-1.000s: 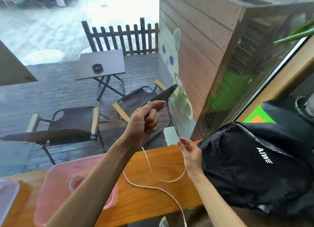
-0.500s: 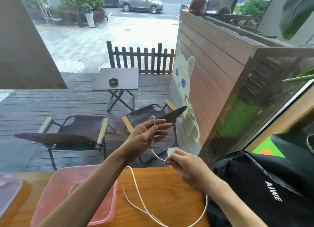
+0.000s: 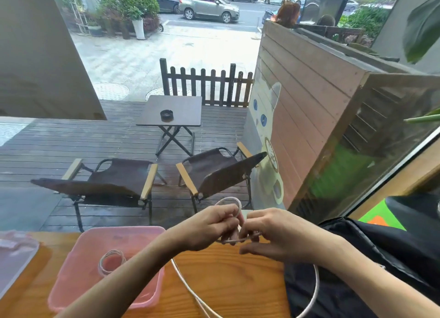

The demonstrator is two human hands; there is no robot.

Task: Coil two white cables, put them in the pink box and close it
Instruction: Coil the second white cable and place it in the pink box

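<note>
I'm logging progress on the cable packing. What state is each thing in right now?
Pink box: open, on the wooden table.
Coiled cable: wound, lying inside the box.
Second cable: partly coiled, a long slack loop hanging loose.
Lid: off, left of the box.
Left hand: pinching loops.
Right hand: pinching the cable.

On the worktop (image 3: 228,282), the box (image 3: 78,284) with one coiled cable (image 3: 110,261) inside lies left of both hands, the bag (image 3: 381,258) lies right, and the lid (image 3: 14,253) lies left of the box.
</note>
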